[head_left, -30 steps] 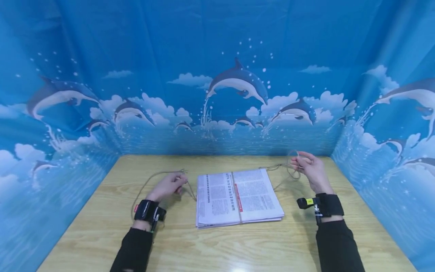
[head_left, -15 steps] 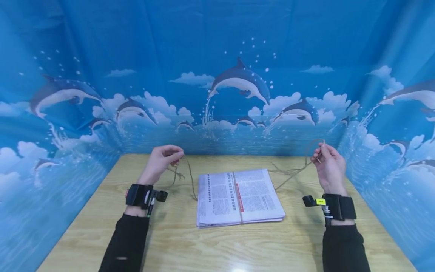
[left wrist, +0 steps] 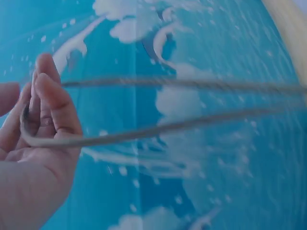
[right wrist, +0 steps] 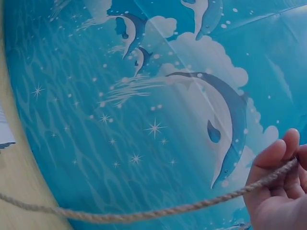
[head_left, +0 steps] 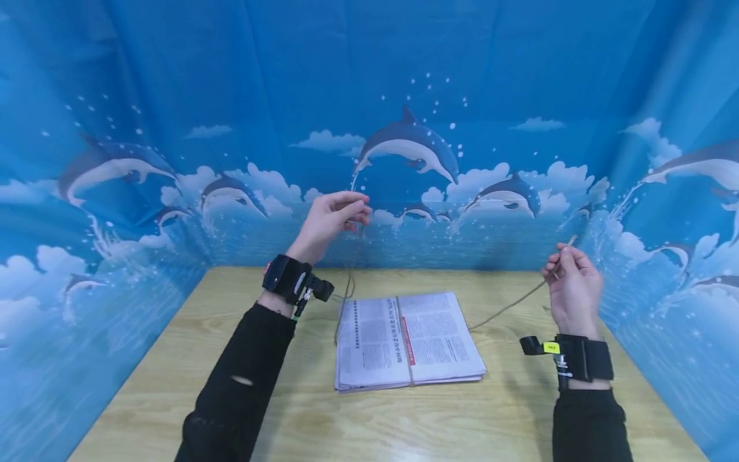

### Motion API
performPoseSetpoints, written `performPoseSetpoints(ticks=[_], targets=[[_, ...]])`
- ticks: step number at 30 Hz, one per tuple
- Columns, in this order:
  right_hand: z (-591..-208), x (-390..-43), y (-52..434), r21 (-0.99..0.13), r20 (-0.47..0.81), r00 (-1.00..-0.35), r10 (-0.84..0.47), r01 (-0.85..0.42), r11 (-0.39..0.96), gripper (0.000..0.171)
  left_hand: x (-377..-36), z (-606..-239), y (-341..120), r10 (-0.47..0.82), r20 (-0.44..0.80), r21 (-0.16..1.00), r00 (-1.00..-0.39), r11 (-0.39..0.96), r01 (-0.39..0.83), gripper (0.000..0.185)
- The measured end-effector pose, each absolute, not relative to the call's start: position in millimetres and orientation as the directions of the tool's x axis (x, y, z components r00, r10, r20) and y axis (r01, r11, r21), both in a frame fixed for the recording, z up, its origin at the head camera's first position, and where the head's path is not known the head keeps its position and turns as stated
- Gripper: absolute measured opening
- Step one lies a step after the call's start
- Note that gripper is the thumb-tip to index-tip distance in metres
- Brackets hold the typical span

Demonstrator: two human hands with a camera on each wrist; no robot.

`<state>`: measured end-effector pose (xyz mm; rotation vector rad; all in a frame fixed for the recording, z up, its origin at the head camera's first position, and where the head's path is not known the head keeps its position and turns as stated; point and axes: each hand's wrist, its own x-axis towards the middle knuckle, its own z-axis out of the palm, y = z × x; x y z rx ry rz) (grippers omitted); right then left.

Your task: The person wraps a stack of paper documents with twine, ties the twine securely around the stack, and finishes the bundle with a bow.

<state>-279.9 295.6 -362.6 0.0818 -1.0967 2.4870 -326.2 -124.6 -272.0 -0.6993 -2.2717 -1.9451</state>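
Note:
A flat stack of folded newspapers (head_left: 372, 359) lies on the table, with a strand of twine crossing its top from back to front. My left hand (head_left: 330, 221) is raised behind the stack's left part, holding twine that hangs to the stack's left edge. In the left wrist view, the twine (left wrist: 158, 129) bends round inside the fingers and runs off as two strands. To the right of the stack, my right hand (head_left: 573, 282) pinches another length of twine (head_left: 510, 306) near its end. This length slopes down to the stack's right edge. The twine beneath the newspapers is hidden.
The wood-grain table (head_left: 450, 423) is enclosed at the back and sides by a blue curtain (head_left: 277, 83) printed with dolphins. Black camera straps (head_left: 597, 358) sit on both wrists.
My left hand has risen from the table beside the stack and swung right and away, bringing twine along. My right hand has moved right, and its looped, slack twine is now nearly straight.

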Motion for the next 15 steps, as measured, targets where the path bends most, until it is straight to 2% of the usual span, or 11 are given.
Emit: performPoseSetpoints(ticks=[5, 6, 8, 10, 12, 15], targets=[[-364.7, -281.2, 293.3, -0.725, 0.213, -0.916, 0.339, -0.381, -0.574, 0.022, -331.3, -248.0, -87.2, 0.373, 0.384, 0.901, -0.845, 0.047, 0.430, 0.038], [-364.6, -281.5, 292.7, -0.727, 0.219, -0.916, 0.335, -0.382, -0.570, 0.022, -332.4, -243.6, -79.4, 0.380, 0.393, 0.891, -0.837, 0.066, 0.449, 0.040], [-364.7, -282.2, 291.5, -0.737, 0.232, -0.917, 0.325, -0.384, -0.557, 0.021, -334.3, -237.7, -64.5, 0.387, 0.408, 0.843, -0.827, 0.187, 0.504, 0.043], [-364.7, -283.0, 290.6, -0.743, 0.244, -0.917, 0.315, -0.385, -0.547, 0.021, -336.8, -236.8, -51.0, 0.411, 0.429, 0.717, -0.805, 0.388, 0.580, 0.042], [-364.9, -283.7, 290.3, -0.750, 0.247, -0.919, 0.308, -0.383, -0.540, 0.021, -340.3, -241.6, -39.3, 0.442, 0.440, 0.512, -0.781, 0.591, 0.623, 0.036], [-365.5, -284.3, 289.4, -0.764, 0.244, -0.922, 0.299, -0.373, -0.526, 0.022, -345.9, -255.7, -26.3, 0.474, 0.429, 0.200, -0.769, 0.781, 0.592, 0.027]])
